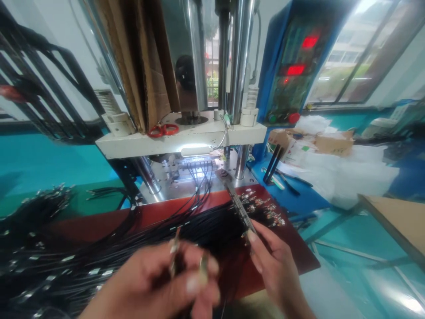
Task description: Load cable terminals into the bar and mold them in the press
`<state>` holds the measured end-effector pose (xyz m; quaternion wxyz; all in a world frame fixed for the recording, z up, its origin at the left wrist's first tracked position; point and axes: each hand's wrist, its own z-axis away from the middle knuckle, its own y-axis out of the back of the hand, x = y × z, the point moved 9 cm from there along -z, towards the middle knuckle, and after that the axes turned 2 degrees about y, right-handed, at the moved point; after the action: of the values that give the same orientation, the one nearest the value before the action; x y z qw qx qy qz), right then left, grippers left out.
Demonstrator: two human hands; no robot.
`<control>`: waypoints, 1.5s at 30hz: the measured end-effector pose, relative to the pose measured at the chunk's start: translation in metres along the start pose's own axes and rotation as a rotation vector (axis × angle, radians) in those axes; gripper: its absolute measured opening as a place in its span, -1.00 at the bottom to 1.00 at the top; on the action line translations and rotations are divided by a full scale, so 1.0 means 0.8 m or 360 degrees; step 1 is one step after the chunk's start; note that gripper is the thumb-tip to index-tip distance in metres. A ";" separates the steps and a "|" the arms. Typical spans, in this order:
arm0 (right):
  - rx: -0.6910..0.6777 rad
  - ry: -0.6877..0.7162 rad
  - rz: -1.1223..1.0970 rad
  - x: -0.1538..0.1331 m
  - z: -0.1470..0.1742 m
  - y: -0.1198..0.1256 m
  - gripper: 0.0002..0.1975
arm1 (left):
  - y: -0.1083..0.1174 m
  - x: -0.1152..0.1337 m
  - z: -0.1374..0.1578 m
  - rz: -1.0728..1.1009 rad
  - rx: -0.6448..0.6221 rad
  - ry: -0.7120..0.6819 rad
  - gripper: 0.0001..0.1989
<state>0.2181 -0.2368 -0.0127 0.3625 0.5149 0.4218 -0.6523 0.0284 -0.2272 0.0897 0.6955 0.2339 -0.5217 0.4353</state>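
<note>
In the lower middle, my left hand (166,279) is closed, its fingertips pinching a small metal cable connector (174,252). A yellowish metal piece (203,268) also shows at its fingertips; blur hides the detail. My right hand (275,261) grips the near end of a long, narrow metal bar (239,206) with a wider, rounded far end, tilted up toward the press. Beneath both hands, a thick bundle of black cables (206,226) lies across a dark red board (292,248), its metal connector ends (265,206) gathered at the right.
The press (186,133) stands ahead with a lit work area, where several cables enter a metal mold (195,170). Red-handled scissors (162,130) rest on its white plate. A blue control box (292,66) stands right, above tools on a blue surface (308,204). More cables (49,199) lie left.
</note>
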 end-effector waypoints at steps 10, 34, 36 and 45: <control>-0.0110 -0.0176 -0.0109 -0.003 0.006 -0.003 -0.55 | -0.008 -0.044 -0.118 0.0118 -0.0005 0.0051 -0.78; -0.0161 0.0103 0.0357 -0.020 0.009 -0.015 -0.55 | -0.020 -0.045 -0.124 -0.0505 -0.0011 -0.0045 -0.87; -0.0179 0.0080 0.0334 -0.017 0.009 -0.017 -0.52 | -0.019 -0.039 -0.119 -0.0502 -0.0031 -0.0051 -0.86; 0.0002 -0.0252 -0.0094 0.000 0.009 -0.006 -0.49 | 0.014 -0.023 -0.089 0.0095 0.0101 -0.0177 -0.77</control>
<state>0.2112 -0.2420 -0.0113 0.3749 0.4494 0.4064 -0.7017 0.0546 -0.1726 0.0468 0.6443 0.2640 -0.5522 0.4585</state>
